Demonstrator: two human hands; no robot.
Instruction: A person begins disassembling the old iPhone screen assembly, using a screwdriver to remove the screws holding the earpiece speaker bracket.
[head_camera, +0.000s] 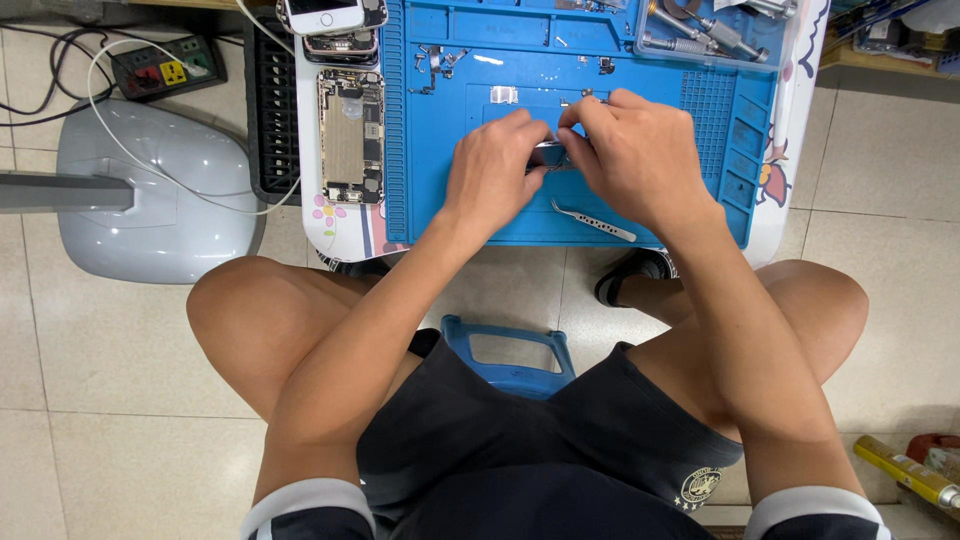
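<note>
On the blue repair mat (450, 190), left hand (492, 172) and right hand (630, 155) together pinch one small metal part (551, 152); one pair of tweezers (592, 220) lies near, one opened phone (351, 135) beside the mat.

It was a small phone repair workbench. A blue repair mat (440, 190), an opened phone (351, 135) and tweezers (592, 220) lay there.

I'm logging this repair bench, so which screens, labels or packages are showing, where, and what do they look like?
White phone: top edge, left of the blue mat, dark rectangular screen.
Opened phone: below it, metal insides showing, no screen.
Clear plastic box: top right, metal tools inside.
Round emblem: pale, on black shorts.
</note>
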